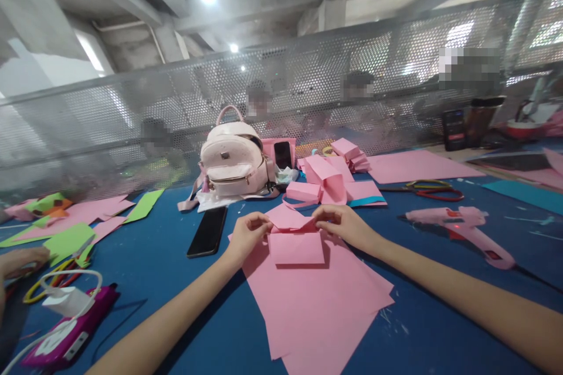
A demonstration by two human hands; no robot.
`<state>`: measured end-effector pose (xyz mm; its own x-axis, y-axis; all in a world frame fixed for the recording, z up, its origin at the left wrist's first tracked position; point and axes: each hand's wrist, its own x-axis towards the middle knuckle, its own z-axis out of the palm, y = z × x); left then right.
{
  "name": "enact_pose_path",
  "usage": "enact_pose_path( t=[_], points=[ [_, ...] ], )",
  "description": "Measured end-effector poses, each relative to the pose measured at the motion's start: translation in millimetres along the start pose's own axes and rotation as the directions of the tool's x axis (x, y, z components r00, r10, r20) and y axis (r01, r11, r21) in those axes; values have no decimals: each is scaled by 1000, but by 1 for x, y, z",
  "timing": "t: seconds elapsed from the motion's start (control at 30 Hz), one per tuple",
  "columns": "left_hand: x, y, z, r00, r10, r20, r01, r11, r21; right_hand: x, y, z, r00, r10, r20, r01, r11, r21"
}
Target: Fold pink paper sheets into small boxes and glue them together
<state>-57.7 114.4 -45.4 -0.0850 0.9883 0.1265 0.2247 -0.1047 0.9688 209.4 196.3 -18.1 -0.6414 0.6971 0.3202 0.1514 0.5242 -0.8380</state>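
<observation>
A folded piece of pink paper (295,248) lies in front of me, its upper part bent up into a flap. My left hand (250,233) pinches its left edge between thumb and fingers. On the opposite edge, my right hand (345,225) does the same with its fingertips. Under both hands are several flat pink sheets (316,310), overlapping at different angles on the blue table. Just beyond my fingers sits a small pink paper box (303,191), with folded pink paper strips (328,179) beside it.
A pink glue gun (461,225) and scissors (433,188) lie to the right. On the left are a black phone (207,232), a purple power strip (74,328), green paper (70,239) and another person's hand (26,261). A pale backpack (233,158) stands behind, before a perforated metal screen (299,82).
</observation>
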Motion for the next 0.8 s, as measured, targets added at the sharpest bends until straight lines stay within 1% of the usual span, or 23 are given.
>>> enact_pose_path(
  t=[0.13, 0.27, 0.33, 0.43, 0.6, 0.8],
  points=[
    [0, -1, -1, 1000, -7, -1, 7, 1000, 3, 0, 3, 4, 996, 69, 54, -72, 995, 67],
    [0, 0, -1, 1000, -6, -2, 6, 1000, 18, 0, 1, 2, 996, 66, 63, -68, 997, 39],
    [0, 0, -1, 1000, 0, -2, 0, 1000, 26, 0, -1, -1, 998, 35, 51, -35, 999, -6],
    [0, 1, -1, 1000, 12, 1, -12, 999, 34, 0, -4, -6, 997, -49, 58, 53, 995, -86],
    [2, 1, -2, 1000, 28, 15, -28, 999, 27, -1, -11, -12, 974, -180, 137, 203, 962, -180],
    [2, 1, -3, 999, 34, 35, -35, 999, 28, -1, -14, -14, 948, -248, 199, 293, 925, -241]
  ],
)
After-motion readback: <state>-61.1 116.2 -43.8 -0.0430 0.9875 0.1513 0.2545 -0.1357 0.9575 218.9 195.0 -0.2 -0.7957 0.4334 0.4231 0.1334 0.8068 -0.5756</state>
